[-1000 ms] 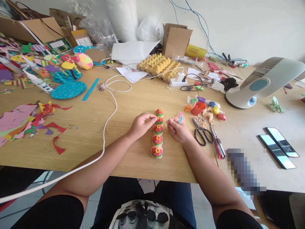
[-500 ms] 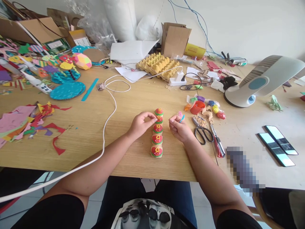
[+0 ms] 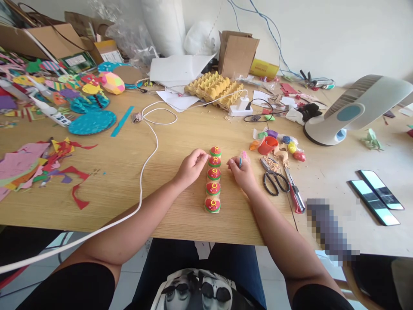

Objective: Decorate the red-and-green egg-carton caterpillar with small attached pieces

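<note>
Strip (image 3: 213, 181) of five cups at frame centre, long axis bottom-to-top. I see L hand (image 3: 191, 167) pinched narrow against its upper end, R hand (image 3: 242, 174) curled round pink/blue bits (image 3: 241, 157).

No writing can be read anywhere. A white label (image 3: 111, 56) on a cardboard box (image 3: 97, 32), far beyond the left grip (image 3: 191, 165) and off to its left, carries print too small to make out. The same goes for the yellow box (image 3: 264, 68) far beyond the right grip (image 3: 241, 171).
</note>
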`<state>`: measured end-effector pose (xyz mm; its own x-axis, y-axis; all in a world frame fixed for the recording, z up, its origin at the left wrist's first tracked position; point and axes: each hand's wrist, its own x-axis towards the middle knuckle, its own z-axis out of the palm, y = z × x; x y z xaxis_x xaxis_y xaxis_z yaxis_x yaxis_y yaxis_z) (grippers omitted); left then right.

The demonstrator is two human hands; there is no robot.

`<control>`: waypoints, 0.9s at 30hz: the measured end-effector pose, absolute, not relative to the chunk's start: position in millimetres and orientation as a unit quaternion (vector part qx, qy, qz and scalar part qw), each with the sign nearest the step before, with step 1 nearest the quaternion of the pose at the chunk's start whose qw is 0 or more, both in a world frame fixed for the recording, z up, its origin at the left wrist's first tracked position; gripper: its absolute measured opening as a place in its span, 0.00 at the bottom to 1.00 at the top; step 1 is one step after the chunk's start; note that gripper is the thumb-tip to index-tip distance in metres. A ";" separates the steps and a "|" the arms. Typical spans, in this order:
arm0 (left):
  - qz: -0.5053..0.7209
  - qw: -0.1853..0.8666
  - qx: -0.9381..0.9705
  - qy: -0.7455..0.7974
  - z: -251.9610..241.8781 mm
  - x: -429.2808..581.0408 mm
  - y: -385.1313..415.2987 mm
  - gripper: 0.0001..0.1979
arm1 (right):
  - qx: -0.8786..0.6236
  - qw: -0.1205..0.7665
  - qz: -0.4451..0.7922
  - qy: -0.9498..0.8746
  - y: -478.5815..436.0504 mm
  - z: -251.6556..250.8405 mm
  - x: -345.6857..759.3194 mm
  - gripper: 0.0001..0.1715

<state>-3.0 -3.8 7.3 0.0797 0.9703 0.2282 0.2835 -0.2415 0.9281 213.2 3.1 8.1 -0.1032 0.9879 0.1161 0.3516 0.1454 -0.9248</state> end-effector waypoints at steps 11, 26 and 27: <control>0.444 0.420 0.646 0.457 7.7 -2.1 -2.4 0.16 | -0.520 0.382 0.297 -0.704 6.1 1.0 214.3 0.12; 0.432 0.449 0.636 0.455 6.0 -1.9 -3.7 0.13 | -0.525 0.366 0.331 -0.693 3.4 3.9 211.7 0.11; 0.436 0.448 0.631 0.459 4.3 -2.3 -2.8 0.12 | -0.529 0.368 0.338 -0.686 3.3 4.6 211.7 0.10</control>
<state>-2.3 -2.8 4.3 0.1988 0.9701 0.1391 0.1890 -0.1772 0.9659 211.7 3.3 4.6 -0.1704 0.9742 0.1479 0.4769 0.2129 -0.8528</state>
